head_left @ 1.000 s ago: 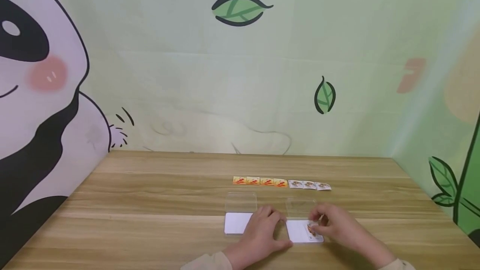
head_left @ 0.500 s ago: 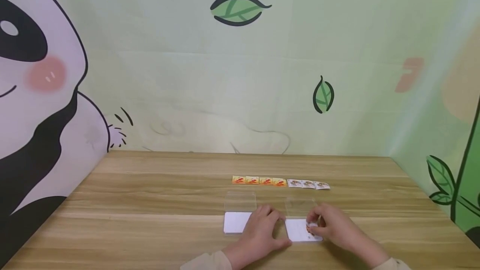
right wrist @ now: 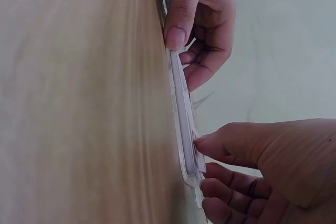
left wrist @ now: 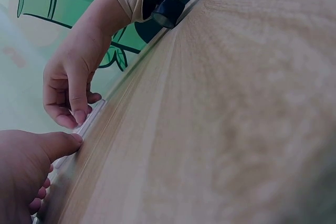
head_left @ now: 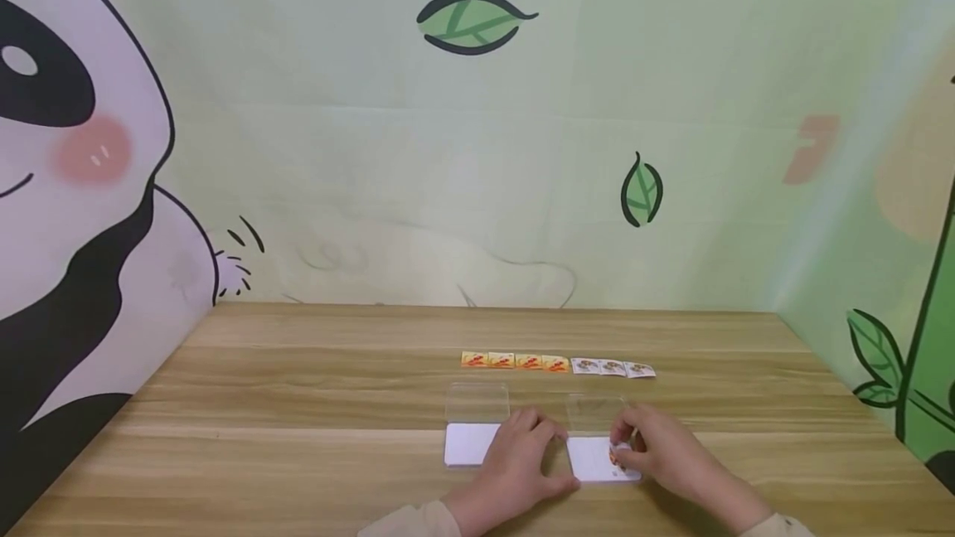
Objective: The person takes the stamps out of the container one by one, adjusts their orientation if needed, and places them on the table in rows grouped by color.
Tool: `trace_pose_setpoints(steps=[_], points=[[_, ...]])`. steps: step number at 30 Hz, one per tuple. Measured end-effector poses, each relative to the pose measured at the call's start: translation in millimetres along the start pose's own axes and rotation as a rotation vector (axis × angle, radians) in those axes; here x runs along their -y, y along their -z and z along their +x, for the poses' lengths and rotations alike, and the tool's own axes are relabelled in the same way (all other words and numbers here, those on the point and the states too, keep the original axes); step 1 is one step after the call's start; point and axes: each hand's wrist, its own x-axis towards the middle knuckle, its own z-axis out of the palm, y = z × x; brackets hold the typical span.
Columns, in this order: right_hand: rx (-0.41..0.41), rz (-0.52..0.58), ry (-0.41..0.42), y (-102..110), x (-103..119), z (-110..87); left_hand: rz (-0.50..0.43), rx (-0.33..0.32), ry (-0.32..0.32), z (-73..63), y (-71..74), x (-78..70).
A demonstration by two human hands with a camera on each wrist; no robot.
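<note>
My left hand grips the left end of the right-hand stack of white cards, thumb at its near corner and fingertips at its far corner. The right wrist view shows that thumb pressed on the stack's edge. Over the stack's right part, my right hand pinches a small picture sticker between thumb and forefinger; the fingers hide much of it. Behind this stack lies a clear plastic flap. A second white stack with its own clear flap lies left of my left hand.
Farther back on the wooden table runs a row of small stickers: several yellow-and-red ones, then three whitish ones. A printed cloth wall with a panda and leaves rises behind the table.
My right fingers have drawn in slightly to the left over the sticker and cover more of it. The left hand has stayed in place.
</note>
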Motion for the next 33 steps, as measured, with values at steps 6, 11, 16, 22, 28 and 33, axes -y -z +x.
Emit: trace_pose_setpoints(steps=[6, 11, 16, 22, 28, 33], points=[[-0.029, -0.030, 0.017, -0.5, 0.0, 0.1, -0.004, 0.006, 0.012, -0.5, 1.3, -1.3], [-0.045, -0.054, 0.025, 0.1, -0.9, 1.6, -0.003, 0.009, 0.017, -0.2, 2.3, -1.6], [-0.061, -0.060, 0.052, -1.3, -3.5, 1.1, -0.004, 0.009, 0.021, 0.2, 1.3, -1.4], [-0.058, -0.060, 0.057, -1.4, -4.8, 1.2, -0.003, 0.007, 0.017, 0.3, 0.4, -0.7], [-0.045, -0.041, 0.046, 1.4, -5.6, 0.7, -0.008, -0.004, 0.009, -0.3, -0.6, 0.0], [-0.030, 0.007, 0.038, 5.5, -5.6, 0.8, 0.003, -0.002, 0.009, -0.2, -0.2, -0.3]])
